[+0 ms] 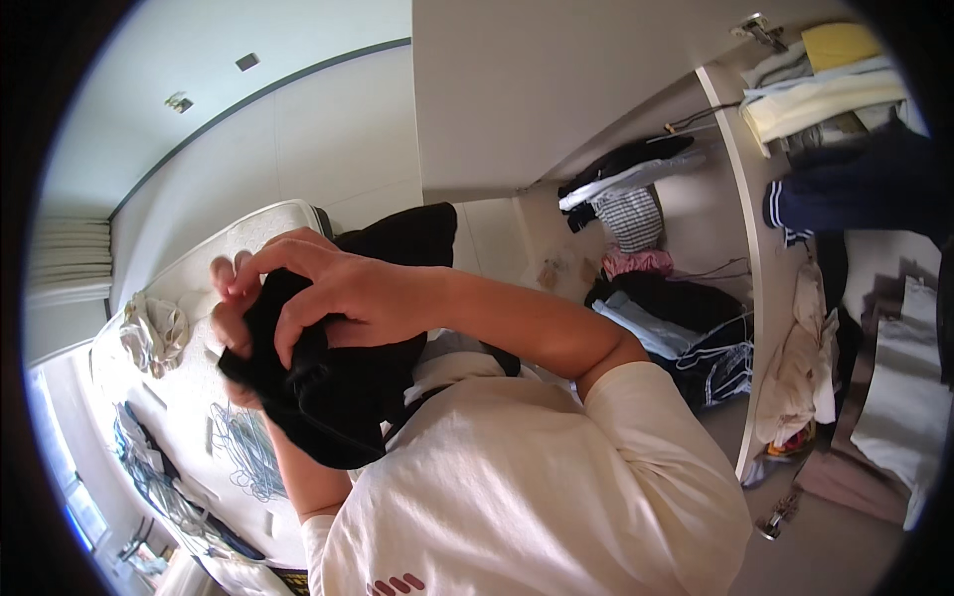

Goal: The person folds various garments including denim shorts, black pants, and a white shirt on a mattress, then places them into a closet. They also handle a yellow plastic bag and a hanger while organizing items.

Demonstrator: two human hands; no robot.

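Note:
Bunched black cloth [328,410], probably a garment, is held up in front of my chest. My right hand [350,298] curls over its upper part, with the thumb pressed against the fabric. On the far side, the fingers of my left hand [231,328] grip the cloth's edge, and the rest of that hand is mostly hidden behind it. More black fabric [406,231] shows beyond my right forearm; whether it is the same piece I cannot tell.
A white mattress [194,298] on the left bears a pile of wire hangers [250,451], a crumpled beige cloth [153,335] and clothes [164,484]. Rightward stands an open wardrobe with a divider [734,186], heaped clothes [671,305] and a navy garment [857,186]. Its door [559,89] juts out above.

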